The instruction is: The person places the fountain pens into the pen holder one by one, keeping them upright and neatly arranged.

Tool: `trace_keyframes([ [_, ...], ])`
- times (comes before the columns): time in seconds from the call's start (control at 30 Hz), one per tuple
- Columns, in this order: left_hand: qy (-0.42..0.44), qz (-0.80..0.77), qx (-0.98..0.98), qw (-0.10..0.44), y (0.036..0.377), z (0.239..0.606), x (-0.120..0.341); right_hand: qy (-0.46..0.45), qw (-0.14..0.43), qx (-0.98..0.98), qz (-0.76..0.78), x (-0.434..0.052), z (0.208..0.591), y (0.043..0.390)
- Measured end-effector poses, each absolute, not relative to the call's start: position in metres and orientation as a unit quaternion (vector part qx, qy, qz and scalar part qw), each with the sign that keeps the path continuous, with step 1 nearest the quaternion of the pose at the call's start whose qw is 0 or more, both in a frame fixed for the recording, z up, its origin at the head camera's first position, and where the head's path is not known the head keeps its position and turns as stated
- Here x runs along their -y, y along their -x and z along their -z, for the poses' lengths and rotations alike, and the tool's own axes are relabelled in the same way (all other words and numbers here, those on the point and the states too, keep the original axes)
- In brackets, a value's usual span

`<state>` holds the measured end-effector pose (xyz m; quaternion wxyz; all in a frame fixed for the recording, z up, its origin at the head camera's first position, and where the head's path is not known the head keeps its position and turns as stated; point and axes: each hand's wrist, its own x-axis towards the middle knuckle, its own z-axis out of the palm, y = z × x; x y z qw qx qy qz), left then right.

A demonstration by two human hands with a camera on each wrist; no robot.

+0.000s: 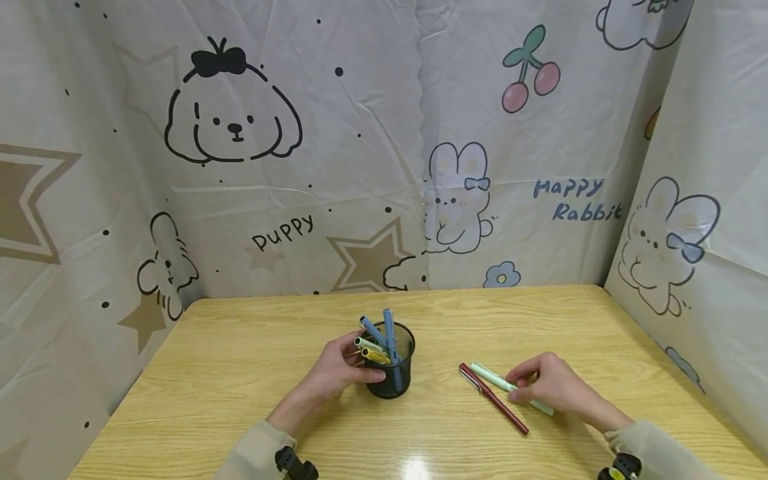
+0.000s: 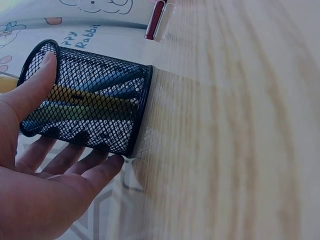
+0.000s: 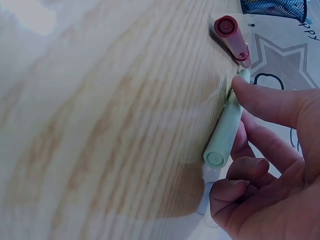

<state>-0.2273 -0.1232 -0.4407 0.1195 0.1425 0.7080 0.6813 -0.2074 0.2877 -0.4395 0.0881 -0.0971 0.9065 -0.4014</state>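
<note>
My left hand [image 1: 335,368] grips a black mesh pen holder [image 1: 384,388] near the middle of the table, thumb on the near side and fingers behind. The holder stands upright. Two blue pens [image 1: 389,330], a light green pen [image 1: 367,345] and a yellow pen [image 1: 375,357] lean inside it. To the right, my right hand [image 1: 558,385] pinches another light green pen [image 1: 489,375] between thumb and fingers; in the right wrist view this pen [image 3: 225,131] lies on or very close to the tabletop. Beside it on the table is a dark red pen [image 1: 501,408].
The wooden table [image 1: 270,333] is enclosed by a printed cloth [image 1: 360,133] at the back and both sides. The back edge of the table meets the cloth. Dark bands [image 1: 295,465] circle both wrists.
</note>
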Motion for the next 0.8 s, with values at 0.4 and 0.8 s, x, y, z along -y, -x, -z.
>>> trace_keyframes([
  [0.4,-0.137,-0.679,-0.712,0.114,0.228,0.442,0.123,0.106,0.084,-0.907,0.399,-0.285,0.44,0.208],
  [0.8,-0.139,-0.682,-0.709,0.117,0.229,0.443,0.123,0.092,0.062,-0.925,0.364,-0.276,0.437,0.205],
])
